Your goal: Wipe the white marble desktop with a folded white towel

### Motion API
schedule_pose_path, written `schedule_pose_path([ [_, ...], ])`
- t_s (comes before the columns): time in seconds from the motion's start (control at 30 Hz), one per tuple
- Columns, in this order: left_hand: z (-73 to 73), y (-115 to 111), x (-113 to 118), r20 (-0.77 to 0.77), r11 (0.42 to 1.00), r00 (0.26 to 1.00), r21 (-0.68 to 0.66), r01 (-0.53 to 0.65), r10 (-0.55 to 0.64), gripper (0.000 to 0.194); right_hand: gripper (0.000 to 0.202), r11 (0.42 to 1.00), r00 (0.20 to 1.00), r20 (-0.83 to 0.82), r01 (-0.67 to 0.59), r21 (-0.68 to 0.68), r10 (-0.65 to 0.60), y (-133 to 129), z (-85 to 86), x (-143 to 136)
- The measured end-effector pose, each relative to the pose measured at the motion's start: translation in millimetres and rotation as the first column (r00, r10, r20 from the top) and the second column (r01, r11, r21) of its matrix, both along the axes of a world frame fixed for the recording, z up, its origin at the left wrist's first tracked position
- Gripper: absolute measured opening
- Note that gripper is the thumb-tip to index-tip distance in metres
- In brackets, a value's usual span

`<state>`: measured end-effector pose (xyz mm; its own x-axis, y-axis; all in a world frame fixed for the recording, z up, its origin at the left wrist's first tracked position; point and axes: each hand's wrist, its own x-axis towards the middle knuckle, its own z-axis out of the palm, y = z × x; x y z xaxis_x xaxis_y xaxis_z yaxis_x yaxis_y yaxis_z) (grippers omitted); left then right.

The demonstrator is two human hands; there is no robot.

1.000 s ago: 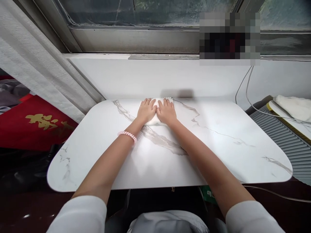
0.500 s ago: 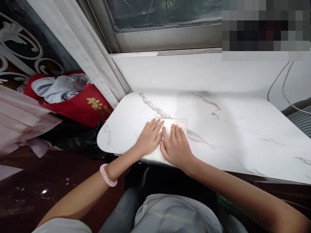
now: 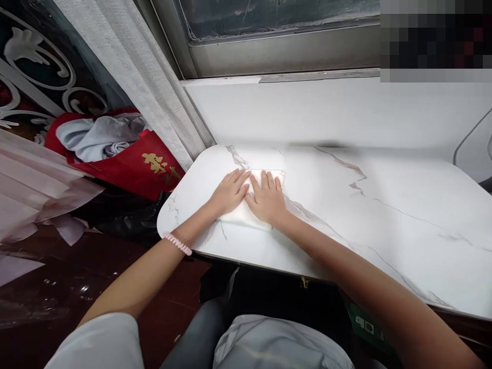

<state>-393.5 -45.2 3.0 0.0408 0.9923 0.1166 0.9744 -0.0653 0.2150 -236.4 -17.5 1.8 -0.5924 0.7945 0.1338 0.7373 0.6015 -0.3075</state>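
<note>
A white cloth [image 3: 248,212] lies flat on the white, marble-patterned tabletop [image 3: 334,205], left of its middle. My left hand [image 3: 229,192] rests palm down on the cloth's left part, fingers stretched forward. Beside it my right hand [image 3: 268,197] presses on the cloth's right part with its fingers spread. The thumbs are close together, and neither hand grips the cloth. A pink coiled band [image 3: 177,244] circles my left wrist.
Left of the table stands a red bag [image 3: 134,164] with grey fabric inside. A white curtain [image 3: 142,77] hangs beside the window frame [image 3: 284,51]. Pink fabric [image 3: 42,189] hangs at the far left. A cable [image 3: 471,130] runs down the back panel at right.
Both hands and the cloth have moved forward over the tabletop, away from its near edge. The camera view has shifted slightly.
</note>
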Motion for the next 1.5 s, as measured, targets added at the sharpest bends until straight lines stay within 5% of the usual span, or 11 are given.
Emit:
schedule_pose_path([
  [0.33, -6.0, 106.9, -77.5, 0.020, 0.999, 1.000, 0.044, 0.020, -0.021, 0.054, 0.061, 0.999, 0.997, -0.075, 0.017, 0.047, -0.013, 95.2, -4.8, -75.6],
  [0.53, -9.0, 142.7, -115.0, 0.014, 0.998, 0.999, 0.049, 0.029, -0.030, 0.054, 0.059, 0.996, 0.993, -0.112, 0.028, 0.082, -0.019, 127.6, -8.5, -112.4],
  [0.7, -10.4, 151.8, -144.5, -0.018, 0.999, 0.999, 0.046, 0.028, -0.027, 0.054, 0.057, 0.993, 0.990, -0.139, 0.017, 0.118, -0.001, 139.2, -10.1, -138.7],
  [0.9, -11.0, 131.9, -169.3, -0.030, 0.999, 1.000, 0.050, 0.005, -0.003, 0.055, 0.058, 0.993, 0.993, -0.113, -0.029, 0.114, 0.042, 127.6, -11.0, -161.8],
  [1.1, -7.1, 96.9, -164.9, -0.037, 1.000, 0.999, 0.009, -0.011, 0.011, 0.058, 0.061, 0.996, 0.987, -0.153, -0.037, 0.084, 0.049, 95.0, -13.6, -160.3],
  [1.5, -7.3, -22.9, -128.0, -0.032, 1.000, 0.999, 0.021, -0.022, 0.023, 0.058, 0.062, 0.992, 0.983, -0.150, -0.091, 0.088, 0.104, -20.9, -8.8, -117.9],
])
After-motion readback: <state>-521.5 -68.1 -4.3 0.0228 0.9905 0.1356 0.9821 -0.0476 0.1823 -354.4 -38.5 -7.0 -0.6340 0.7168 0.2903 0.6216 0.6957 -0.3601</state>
